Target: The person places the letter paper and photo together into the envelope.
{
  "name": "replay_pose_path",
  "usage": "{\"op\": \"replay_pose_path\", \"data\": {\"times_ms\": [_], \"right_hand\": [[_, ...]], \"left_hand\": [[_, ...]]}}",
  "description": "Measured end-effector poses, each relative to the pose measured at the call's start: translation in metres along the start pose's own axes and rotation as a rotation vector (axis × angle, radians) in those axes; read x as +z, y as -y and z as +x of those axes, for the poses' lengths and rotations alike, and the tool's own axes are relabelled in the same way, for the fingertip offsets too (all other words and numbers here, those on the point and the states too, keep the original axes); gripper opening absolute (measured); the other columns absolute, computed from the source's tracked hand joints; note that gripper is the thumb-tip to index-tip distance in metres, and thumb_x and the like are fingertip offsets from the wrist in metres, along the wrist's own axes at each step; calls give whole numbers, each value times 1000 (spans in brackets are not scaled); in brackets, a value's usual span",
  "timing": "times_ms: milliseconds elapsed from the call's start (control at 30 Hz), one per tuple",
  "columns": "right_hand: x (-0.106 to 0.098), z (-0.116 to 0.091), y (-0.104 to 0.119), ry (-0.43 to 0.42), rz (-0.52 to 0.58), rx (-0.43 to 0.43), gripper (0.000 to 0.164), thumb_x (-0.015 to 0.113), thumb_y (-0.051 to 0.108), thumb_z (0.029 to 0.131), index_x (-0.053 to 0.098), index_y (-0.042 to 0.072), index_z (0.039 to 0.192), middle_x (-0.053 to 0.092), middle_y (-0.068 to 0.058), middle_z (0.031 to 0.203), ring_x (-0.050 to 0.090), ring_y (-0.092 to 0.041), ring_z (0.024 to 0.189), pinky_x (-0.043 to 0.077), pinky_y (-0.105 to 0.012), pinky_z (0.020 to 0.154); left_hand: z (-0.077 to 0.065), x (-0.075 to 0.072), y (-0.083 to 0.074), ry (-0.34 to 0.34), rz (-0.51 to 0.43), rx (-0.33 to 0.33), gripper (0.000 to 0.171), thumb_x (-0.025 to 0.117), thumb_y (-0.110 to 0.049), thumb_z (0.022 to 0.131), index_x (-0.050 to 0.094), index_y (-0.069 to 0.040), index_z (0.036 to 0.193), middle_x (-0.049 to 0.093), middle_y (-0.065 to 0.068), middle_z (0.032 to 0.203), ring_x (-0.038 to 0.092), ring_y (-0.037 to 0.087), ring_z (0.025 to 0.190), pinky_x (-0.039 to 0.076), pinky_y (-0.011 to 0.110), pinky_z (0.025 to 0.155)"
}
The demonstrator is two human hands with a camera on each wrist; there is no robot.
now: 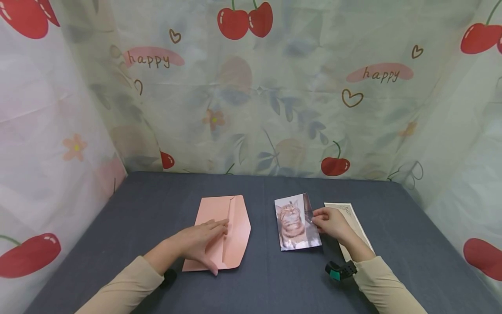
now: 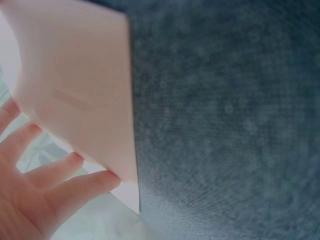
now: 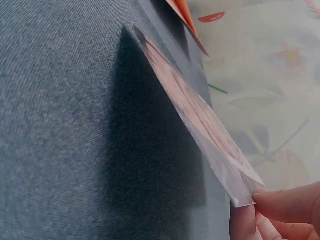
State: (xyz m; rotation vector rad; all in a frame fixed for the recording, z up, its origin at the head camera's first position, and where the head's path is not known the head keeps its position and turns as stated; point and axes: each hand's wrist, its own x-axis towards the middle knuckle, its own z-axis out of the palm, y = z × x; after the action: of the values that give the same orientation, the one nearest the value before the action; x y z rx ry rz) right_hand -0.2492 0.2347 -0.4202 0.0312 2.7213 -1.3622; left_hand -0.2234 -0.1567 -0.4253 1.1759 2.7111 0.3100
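A pink envelope (image 1: 213, 209) lies on the table left of centre, its flap unfolded toward the right. My left hand (image 1: 198, 242) rests on it with fingers and thumb spread; in the left wrist view the fingertips (image 2: 112, 179) touch the envelope's edge. Between thumb and fingers, my right hand (image 1: 333, 223) pinches the right edge of a cat photo (image 1: 292, 224). That photo is tilted, one edge raised off the table and casting a shadow in the right wrist view. Partly hidden under the right forearm lies a cream card (image 1: 354, 222) with a dark ornamental corner.
The dark blue tabletop (image 1: 259, 283) carries these paper items. Behind and on both sides hang white curtains (image 1: 251, 109) printed with cherries and "happy". A black and teal band (image 1: 341, 271) sits at the right wrist.
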Motion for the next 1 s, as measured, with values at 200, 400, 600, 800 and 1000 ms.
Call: {"op": "replay_pose_path", "data": {"times_ms": [200, 400, 600, 800, 1000], "right_hand": [[0, 0, 5, -3, 6, -19, 26, 57, 2, 88, 55, -13, 109, 66, -23, 93, 60, -11, 71, 55, -29, 64], [1, 0, 14, -7, 10, -16, 27, 57, 3, 89, 54, -12, 111, 65, -23, 95, 59, -11, 72, 55, -28, 65], [2, 0, 23, -8, 11, -46, 27, 58, 4, 89, 55, -11, 111, 66, -22, 94, 59, -10, 70, 54, -26, 63], [3, -1, 30, 2, 20, -78, 27, 58, 3, 89, 55, -13, 111, 66, -23, 91, 57, -8, 65, 53, -25, 61], [5, 1, 33, 11, 34, -103, 28, 58, 4, 89, 55, -13, 111, 67, -22, 90, 57, -7, 63, 53, -26, 60]], "left_hand": [[0, -1, 0, 1, -2, 5, 104, 73, -67, 60, 38, -9, 139, 28, 10, 153, 33, 40, 136, 36, 51, 105], [0, -1, 0, 2, -4, 7, 104, 73, -67, 60, 39, -9, 139, 29, 11, 153, 33, 38, 137, 35, 50, 106], [1, 0, 1, -1, 8, 12, 104, 73, -67, 60, 39, -9, 138, 29, 11, 153, 34, 39, 136, 36, 50, 105], [1, 0, 1, 6, -7, 8, 103, 73, -68, 60, 39, -10, 138, 29, 10, 153, 33, 39, 136, 36, 50, 105], [1, -2, 0, 31, -14, -26, 105, 72, -69, 59, 38, -12, 139, 27, 7, 154, 32, 38, 137, 36, 49, 106]]}}
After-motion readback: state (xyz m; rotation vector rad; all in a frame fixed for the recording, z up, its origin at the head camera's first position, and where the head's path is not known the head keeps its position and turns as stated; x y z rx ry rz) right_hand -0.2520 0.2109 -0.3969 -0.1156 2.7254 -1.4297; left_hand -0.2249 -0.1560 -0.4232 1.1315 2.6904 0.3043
